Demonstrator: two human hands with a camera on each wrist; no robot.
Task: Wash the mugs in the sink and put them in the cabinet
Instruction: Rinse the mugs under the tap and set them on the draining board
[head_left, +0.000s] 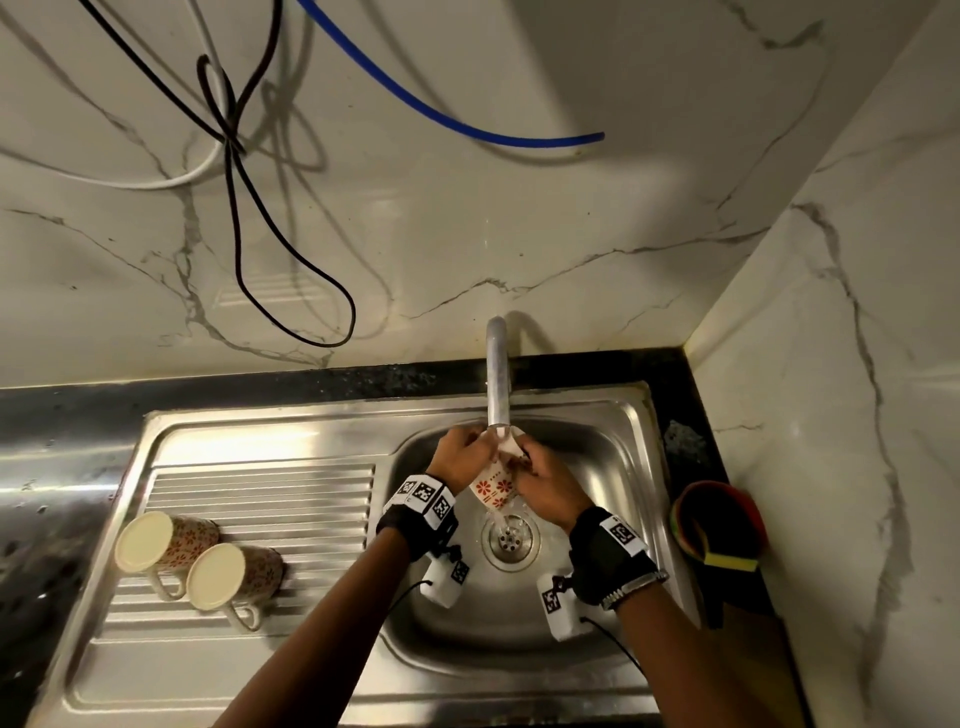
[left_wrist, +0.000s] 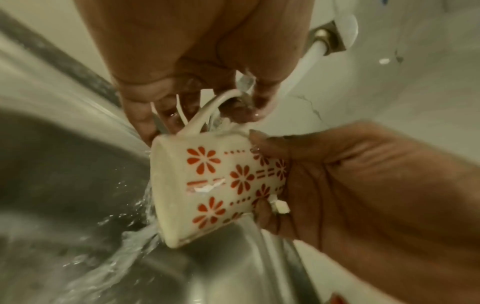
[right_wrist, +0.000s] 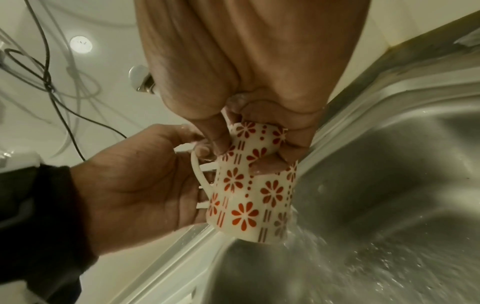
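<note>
While the tap (head_left: 497, 379) runs, both hands have one flowered mug (head_left: 493, 486) right under the stream, over the sink (head_left: 613, 447) bowl and above the drain (head_left: 510, 538). It's tipped with the mouth pointing down, water sheeting off the rim.

Left hand (head_left: 464, 457) has its fingers curled in at the handle side. Right hand (head_left: 548, 491) has its fingers wrapped round the body up near the base.

What could go wrong, imo: wet glazed ceramic plus wet fingers is a slippy combo. If either hand shifts for a better grip, the mug could squirt out and crack on the steel bowl or clip the tap, which sits really close above. The thin handle (left_wrist: 205, 111) looks like the first thing to chip.

Views differ quite a bit. Only the head cam shows the two other mugs (head_left: 200, 556) lying on their sides on the drainboard (head_left: 291, 483), touching each other, plus a sponge holder (head_left: 719, 519) on the right counter. No cabinet anywhere, so the putting-away part is a ways off. The left wrist cam shows water streaming over the handle and off the rim, with a small white fleck on the pattern; can't tell if that's a chip or a glint. The right wrist cam gives the clearest look at the right fingers (right_wrist: 298, 135) clamped on the mug.
</note>
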